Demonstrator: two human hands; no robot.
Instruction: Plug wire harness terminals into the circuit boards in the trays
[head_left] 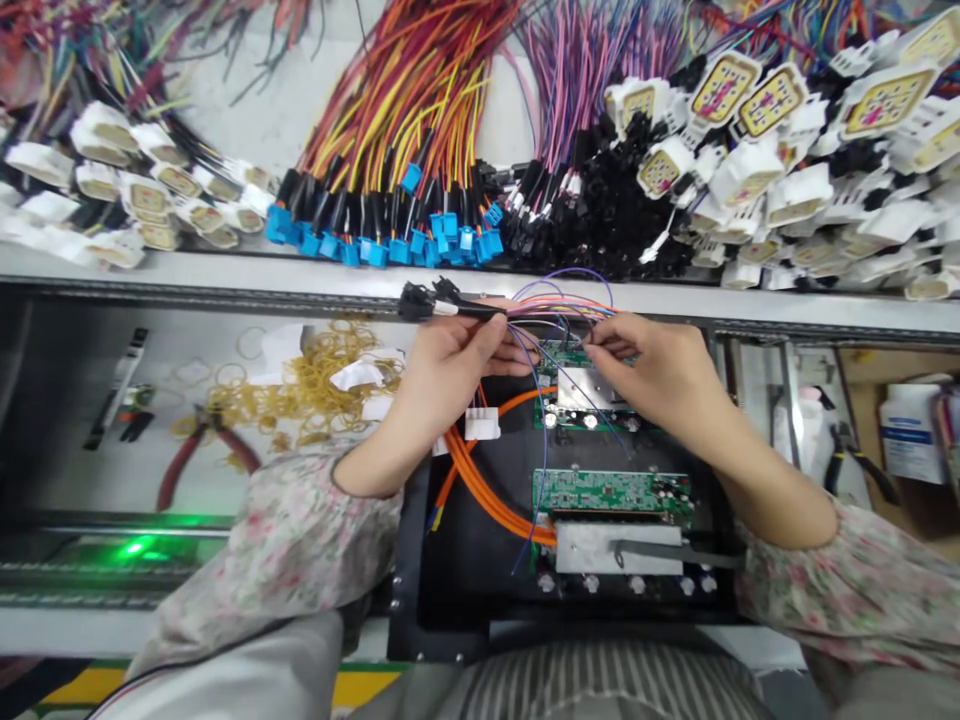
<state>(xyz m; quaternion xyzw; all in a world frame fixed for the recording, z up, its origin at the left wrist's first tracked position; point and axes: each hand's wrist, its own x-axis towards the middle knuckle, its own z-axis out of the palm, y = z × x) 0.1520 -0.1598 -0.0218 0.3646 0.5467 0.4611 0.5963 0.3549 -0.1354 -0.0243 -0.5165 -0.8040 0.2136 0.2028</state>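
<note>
My left hand [469, 355] is closed round a black-sleeved wire bundle [484, 310], whose black connectors [429, 298] stick out to the left. Thin purple, pink and orange wires [562, 300] run from it to my right hand [637, 360], where thumb and fingers pinch them. Several loose purple wires hang down over the boards. Below my hands, a black tray [472, 590] holds an upper green circuit board [547, 410] and a lower one [607, 492], each with a metal plate. Thick orange cables [487, 490] and a white connector [481, 423] lie left of the boards.
Bundles with blue connectors [375, 250], white connectors [757, 170] and black connectors [630, 200] lie along the back shelf. On the left are yellow rubber bands [300, 385] and red-handled pliers [180, 465]. A white bottle [911, 430] and more pliers [855, 460] are at right.
</note>
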